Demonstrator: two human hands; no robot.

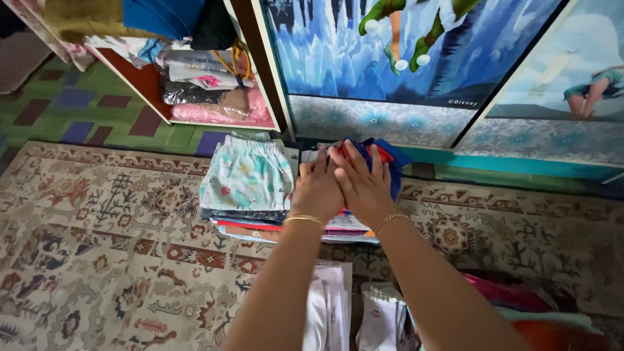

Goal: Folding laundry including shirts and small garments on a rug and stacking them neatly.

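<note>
— On the patterned rug (97, 247), what are the hands doing?

— Left hand (317, 188) and right hand (364, 185) lie flat, fingers spread, gripping nothing, pressing a folded red-and-blue garment (383, 156) atop a clothes stack (247, 188).

— How would it handle?

— Probably soft and light — best lifted under its folded edges.

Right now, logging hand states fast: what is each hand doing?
Left hand: open, flat, pressing on the folded clothes stack.
Right hand: open, flat on the same stack, overlapping the left.
</note>
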